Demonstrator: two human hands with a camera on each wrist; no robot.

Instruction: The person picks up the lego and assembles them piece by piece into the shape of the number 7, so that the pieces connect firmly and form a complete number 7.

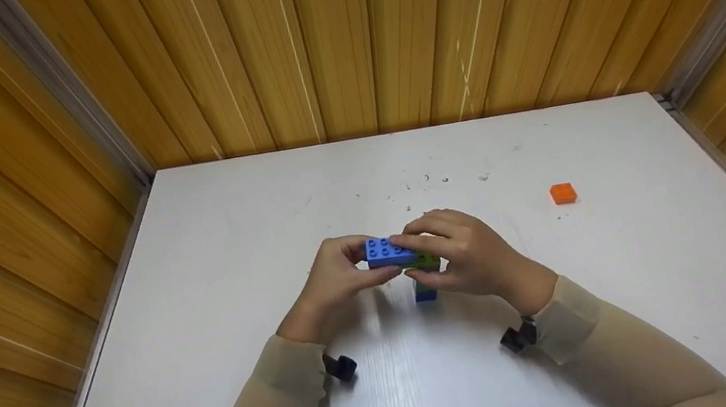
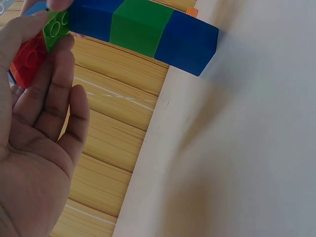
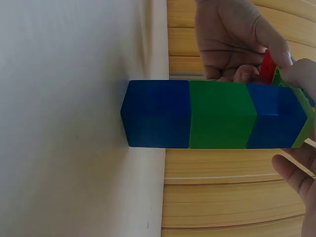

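Note:
A column of blue, green and blue toy bricks (image 3: pixel 219 114) stands upright on the white table. A lime green brick (image 1: pixel 427 261) lies across its top and overhangs to the left. Above that sits a long blue studded brick (image 1: pixel 382 253), while a red brick (image 2: pixel 28 59) shows under the left end. My left hand (image 1: pixel 338 276) pinches that left end between thumb and fingers. My right hand (image 1: pixel 473 251) grips the right end, its index finger on the blue brick's top and its thumb at the near side. The right fingers partly cover the lime brick.
An orange brick (image 1: pixel 562 194) lies alone on the table (image 1: pixel 226 210), to the right and farther back than the hands. Small dark marks dot the tabletop behind the bricks. Wood-patterned panels (image 1: pixel 337 40) rise at the back and both sides.

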